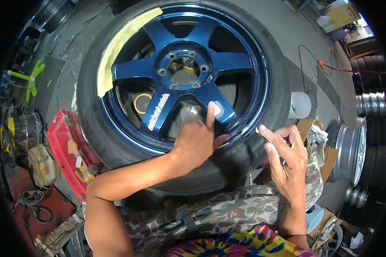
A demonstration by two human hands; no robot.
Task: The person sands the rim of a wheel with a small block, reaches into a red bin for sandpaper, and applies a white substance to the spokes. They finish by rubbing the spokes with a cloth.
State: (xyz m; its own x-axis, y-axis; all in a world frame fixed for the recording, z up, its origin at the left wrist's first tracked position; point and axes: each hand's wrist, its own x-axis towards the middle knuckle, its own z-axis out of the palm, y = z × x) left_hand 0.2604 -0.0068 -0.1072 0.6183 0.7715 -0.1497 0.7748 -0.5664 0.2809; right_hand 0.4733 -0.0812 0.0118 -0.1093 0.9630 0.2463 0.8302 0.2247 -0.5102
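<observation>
A blue six-spoke wheel rim [133,70] with a black tire [90,115] lies face up in front of me. My left hand [195,141] reaches over its near side, index finger stretched onto a spoke beside a whitish patch [218,110]. The thumb points out toward the rim's edge; the other fingers curl and hold nothing. Over the tire at the lower right is my right hand [287,154], its thumb and fingers closed on a small folded whitish piece [261,133]. Yellow masking tape [120,45] covers the rim's upper left edge.
A translucent cup [300,105] stands right of the tire. At the left is a red tray [64,137] with tools in it. Silver rims [349,150] and stacked tires [375,167] line the right side. A tape roll [142,104] shows between two spokes.
</observation>
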